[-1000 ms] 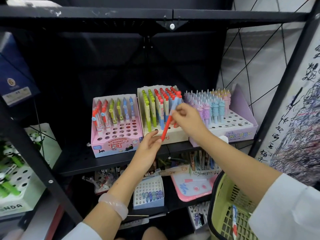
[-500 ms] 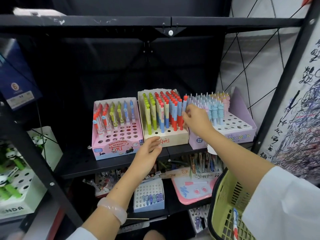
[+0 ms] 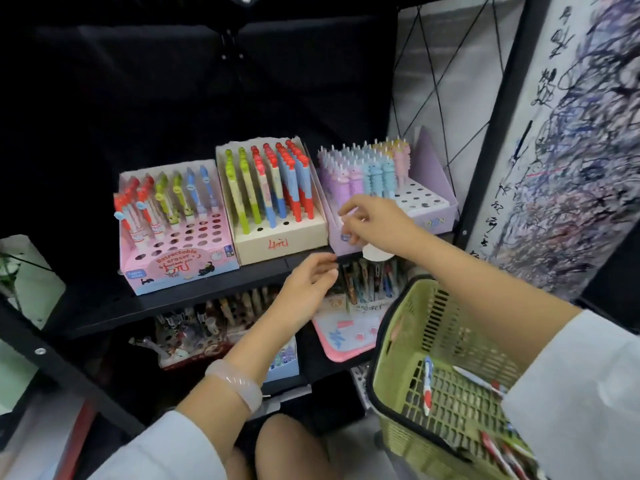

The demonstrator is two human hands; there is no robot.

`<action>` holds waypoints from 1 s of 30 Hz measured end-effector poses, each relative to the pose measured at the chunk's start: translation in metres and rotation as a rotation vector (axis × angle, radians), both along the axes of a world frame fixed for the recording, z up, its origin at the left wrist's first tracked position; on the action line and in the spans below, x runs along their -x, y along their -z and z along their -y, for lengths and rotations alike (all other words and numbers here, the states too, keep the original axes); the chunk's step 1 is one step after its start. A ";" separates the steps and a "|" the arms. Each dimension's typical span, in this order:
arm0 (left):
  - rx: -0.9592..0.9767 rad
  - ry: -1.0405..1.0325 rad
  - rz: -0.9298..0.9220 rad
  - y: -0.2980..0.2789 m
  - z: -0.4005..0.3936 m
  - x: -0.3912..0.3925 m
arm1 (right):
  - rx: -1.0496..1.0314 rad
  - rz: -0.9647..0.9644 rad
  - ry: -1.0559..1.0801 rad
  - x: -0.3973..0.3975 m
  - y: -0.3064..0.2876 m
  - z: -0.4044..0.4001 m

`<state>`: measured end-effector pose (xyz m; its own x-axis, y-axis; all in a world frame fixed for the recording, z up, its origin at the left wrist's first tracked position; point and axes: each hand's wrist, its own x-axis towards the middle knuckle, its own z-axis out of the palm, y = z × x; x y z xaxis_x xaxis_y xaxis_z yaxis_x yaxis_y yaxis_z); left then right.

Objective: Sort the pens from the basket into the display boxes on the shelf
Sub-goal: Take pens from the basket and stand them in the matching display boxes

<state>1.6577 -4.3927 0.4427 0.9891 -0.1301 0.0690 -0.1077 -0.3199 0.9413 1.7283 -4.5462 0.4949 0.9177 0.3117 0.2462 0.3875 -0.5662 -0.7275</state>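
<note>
Withdrawn from the pens, right hand (image 3: 372, 225) and left hand (image 3: 304, 289) hang empty, loosely curled.

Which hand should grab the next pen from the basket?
Right, probably. The right hand is empty, and its arm passes directly above the green basket, where a pen lies. The left hand, also empty, hangs by the shelf edge, farther from the basket.
</note>
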 end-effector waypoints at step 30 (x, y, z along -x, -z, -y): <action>-0.348 0.480 -0.333 0.150 0.163 0.011 | 1.252 -0.524 -0.031 0.164 0.331 0.225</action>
<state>1.6468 -4.5554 0.2926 0.7774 -0.5194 -0.3549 -0.0355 -0.5995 0.7996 1.5642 -4.7710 0.1643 0.8038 0.0891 -0.5882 0.2508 -0.9473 0.1992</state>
